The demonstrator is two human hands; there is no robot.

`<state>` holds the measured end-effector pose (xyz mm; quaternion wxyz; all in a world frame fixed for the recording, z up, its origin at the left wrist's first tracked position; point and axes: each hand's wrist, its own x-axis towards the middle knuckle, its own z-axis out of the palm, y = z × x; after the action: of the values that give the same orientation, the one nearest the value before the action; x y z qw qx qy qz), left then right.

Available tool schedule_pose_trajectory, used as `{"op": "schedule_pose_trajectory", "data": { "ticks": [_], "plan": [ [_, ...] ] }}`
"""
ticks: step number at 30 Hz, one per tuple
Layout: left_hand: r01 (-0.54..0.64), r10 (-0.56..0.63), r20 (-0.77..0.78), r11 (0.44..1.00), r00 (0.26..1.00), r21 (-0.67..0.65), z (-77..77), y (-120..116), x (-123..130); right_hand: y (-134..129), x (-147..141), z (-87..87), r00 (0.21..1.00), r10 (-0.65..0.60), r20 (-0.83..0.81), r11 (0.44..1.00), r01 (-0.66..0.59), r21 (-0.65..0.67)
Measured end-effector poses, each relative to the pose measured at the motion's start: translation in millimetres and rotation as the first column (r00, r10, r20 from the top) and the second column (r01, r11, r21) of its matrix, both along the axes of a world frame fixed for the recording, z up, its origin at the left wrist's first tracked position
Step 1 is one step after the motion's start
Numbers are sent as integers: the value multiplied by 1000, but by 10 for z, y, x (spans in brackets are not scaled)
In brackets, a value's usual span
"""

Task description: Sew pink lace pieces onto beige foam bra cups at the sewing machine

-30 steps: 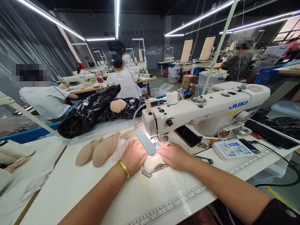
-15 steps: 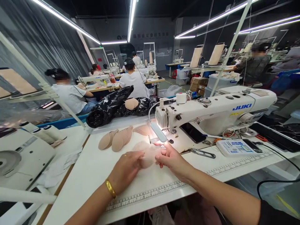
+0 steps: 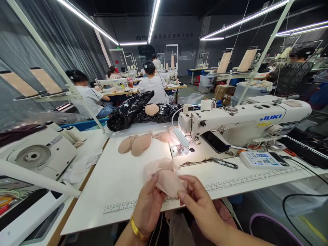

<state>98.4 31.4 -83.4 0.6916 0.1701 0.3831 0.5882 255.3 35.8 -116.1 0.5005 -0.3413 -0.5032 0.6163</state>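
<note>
Between my two hands is a beige oval fabric pad (image 3: 170,183) with sheer, pale pink fabric (image 3: 157,165) bunched at its far side. My left hand (image 3: 151,201), gold bangle at the wrist, grips the pad's left edge with the thumb on top. Thumb and fingers of my right hand (image 3: 197,198) pinch its right edge. Both hands are over the table's front edge, nearer to me than the sewing machine (image 3: 238,118). On the white table (image 3: 102,184), stacks of beige oval pieces (image 3: 140,144) lie left of the needle area; more flat pieces (image 3: 164,135) rest beside the machine's head.
A lit lamp (image 3: 181,136) hangs by the needle. Thread snips (image 3: 225,163), a phone (image 3: 214,141) and a white box (image 3: 263,159) lie to the right. Black plastic bags (image 3: 130,112) with a beige pad (image 3: 151,109) stand behind. Co-workers sit at machines farther back.
Both hands have drawn the fabric back from the needle area toward me, down to the table's front edge. The pad is now turned up between them. The view has shifted left.
</note>
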Motion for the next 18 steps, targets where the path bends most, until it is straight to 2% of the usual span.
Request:
{"op": "schedule_pose_trajectory", "data": {
  "ticks": [2, 5, 6, 8, 11, 14, 18],
  "plan": [
    [-62, 62, 9, 998, 998, 24, 91, 71, 5, -114, 91, -55, 988, 82, 134, 993, -91, 69],
    [10, -9, -12, 999, 1000, 32, 153, 54, 35, -46, 175, -4, 959, 139, 249, 984, -162, 73],
    [43, -42, -28, 998, 999, 40, 150, 27, 54, 21, 181, 31, 965, 126, 229, 989, -141, 46],
    [98, -95, -62, 994, 994, 55, 124, -28, 86, 159, 166, 93, 990, 110, 90, 992, -103, -76],
    [102, -98, -83, 994, 992, 43, 87, -51, 95, 263, 110, 115, 983, 104, -152, 955, -141, -260],
    [44, -45, -45, 999, 998, -24, 101, 11, 86, 233, 64, 72, 974, 98, -203, 949, -153, -274],
    [-73, 83, 44, 979, 996, -192, 158, 122, 124, 180, 52, 28, 975, 47, -216, 953, -108, -282]
  ]
}}
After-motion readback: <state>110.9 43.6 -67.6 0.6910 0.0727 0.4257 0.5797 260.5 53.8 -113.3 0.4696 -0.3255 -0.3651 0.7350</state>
